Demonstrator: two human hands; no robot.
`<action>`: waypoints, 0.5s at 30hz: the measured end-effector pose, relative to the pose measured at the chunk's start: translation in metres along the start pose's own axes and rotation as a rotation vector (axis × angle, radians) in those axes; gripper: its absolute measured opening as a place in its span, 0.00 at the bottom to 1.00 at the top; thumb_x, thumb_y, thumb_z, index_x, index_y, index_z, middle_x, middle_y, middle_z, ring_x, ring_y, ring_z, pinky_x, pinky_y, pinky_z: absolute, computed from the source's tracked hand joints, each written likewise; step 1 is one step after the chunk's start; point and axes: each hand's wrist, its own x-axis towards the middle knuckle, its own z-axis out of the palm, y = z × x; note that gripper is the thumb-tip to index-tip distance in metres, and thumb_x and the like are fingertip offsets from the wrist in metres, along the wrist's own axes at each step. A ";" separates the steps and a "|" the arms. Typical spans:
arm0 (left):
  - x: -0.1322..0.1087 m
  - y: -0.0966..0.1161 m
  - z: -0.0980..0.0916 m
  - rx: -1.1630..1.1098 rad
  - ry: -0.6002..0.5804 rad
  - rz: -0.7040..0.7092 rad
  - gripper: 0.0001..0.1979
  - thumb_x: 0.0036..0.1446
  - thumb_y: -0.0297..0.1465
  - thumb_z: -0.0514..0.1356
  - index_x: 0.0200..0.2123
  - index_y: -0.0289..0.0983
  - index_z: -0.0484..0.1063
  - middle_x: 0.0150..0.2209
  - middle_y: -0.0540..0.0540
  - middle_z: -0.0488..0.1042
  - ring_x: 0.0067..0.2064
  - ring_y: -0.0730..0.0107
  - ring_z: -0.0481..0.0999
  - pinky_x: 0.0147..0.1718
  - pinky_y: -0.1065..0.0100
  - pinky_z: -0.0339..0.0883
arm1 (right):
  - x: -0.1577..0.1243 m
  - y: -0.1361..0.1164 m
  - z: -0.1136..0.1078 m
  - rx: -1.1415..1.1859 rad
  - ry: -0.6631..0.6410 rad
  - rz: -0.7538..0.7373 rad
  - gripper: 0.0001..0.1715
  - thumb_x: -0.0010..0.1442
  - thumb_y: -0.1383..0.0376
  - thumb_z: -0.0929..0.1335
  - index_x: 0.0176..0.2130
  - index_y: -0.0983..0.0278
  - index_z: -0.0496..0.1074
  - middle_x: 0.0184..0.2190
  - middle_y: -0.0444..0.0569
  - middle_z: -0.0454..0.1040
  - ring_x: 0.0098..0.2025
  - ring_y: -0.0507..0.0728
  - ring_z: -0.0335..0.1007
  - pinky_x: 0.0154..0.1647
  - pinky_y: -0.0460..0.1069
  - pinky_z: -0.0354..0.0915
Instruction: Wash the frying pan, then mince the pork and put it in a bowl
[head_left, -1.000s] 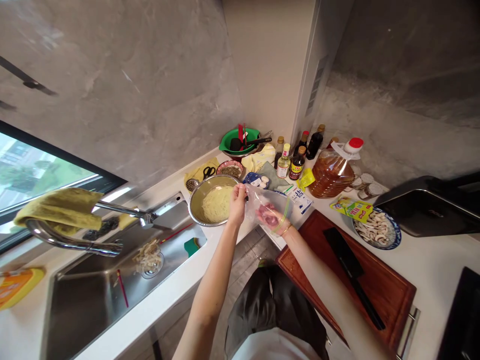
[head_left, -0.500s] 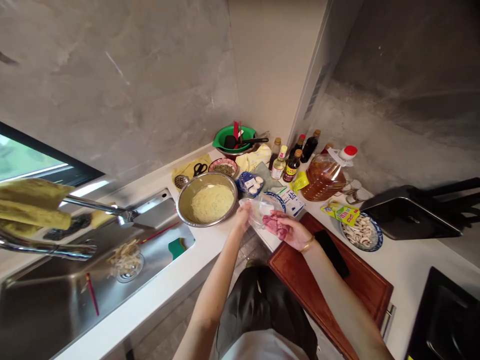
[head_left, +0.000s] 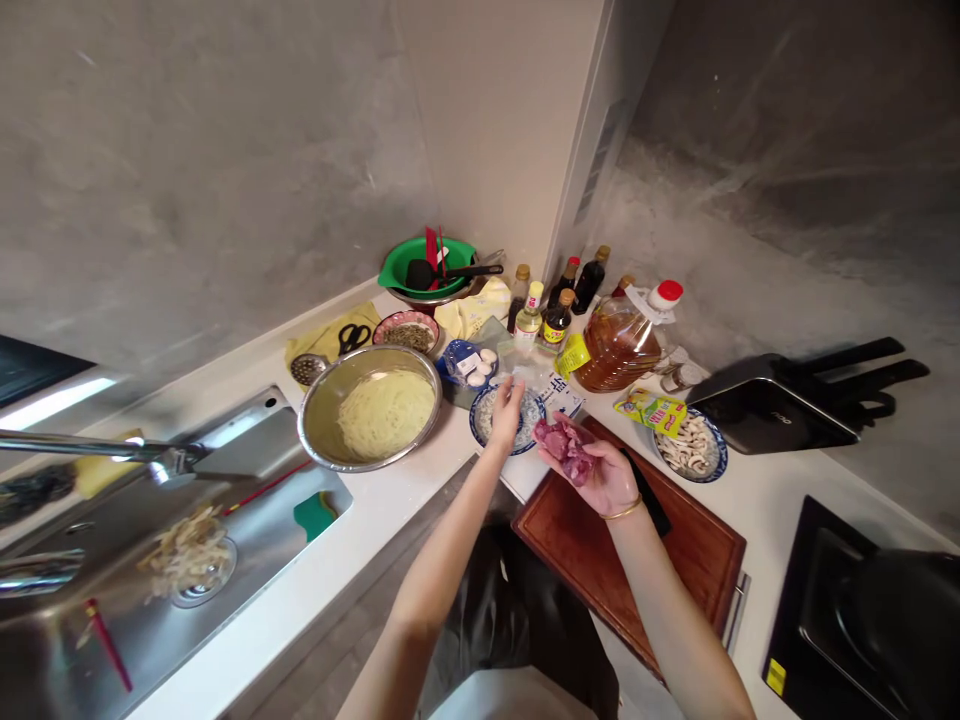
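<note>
My right hand point(head_left: 607, 482) is palm up, with its fingers curled around a piece of raw red meat point(head_left: 568, 448) above the wooden cutting board point(head_left: 547, 520). My left hand point(head_left: 507, 418) is over a blue-and-white bowl point(head_left: 480, 432), fingers pointing away from me and closed on what looks like a clear plastic bag point(head_left: 529, 374). The bag's outline is faint against the counter. A dark flat object point(head_left: 651, 495) lies on the board, partly behind my right wrist.
A steel basin point(head_left: 311, 415) of pale batter stands beside the sink point(head_left: 277, 520). Behind are an egg tray point(head_left: 459, 368), sauce bottles point(head_left: 556, 318) and a large oil jug point(head_left: 619, 345). On the right are a plate of sliced mushrooms point(head_left: 690, 450), a knife block point(head_left: 772, 410) and a black cooktop point(head_left: 787, 590).
My hands have drawn apart: the left has carried the clear bag away from the meat, over the bowl, while the right keeps the meat. The view has swung to the right.
</note>
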 end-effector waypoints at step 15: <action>-0.086 0.068 -0.054 0.671 -0.383 0.700 0.12 0.59 0.31 0.57 0.46 0.42 0.73 0.46 0.43 0.71 0.49 0.64 0.69 0.49 0.60 0.64 | 0.012 0.014 0.019 0.171 -0.011 0.256 0.17 0.50 0.70 0.62 0.39 0.63 0.74 0.37 0.45 0.79 0.39 0.55 0.75 0.53 0.59 0.66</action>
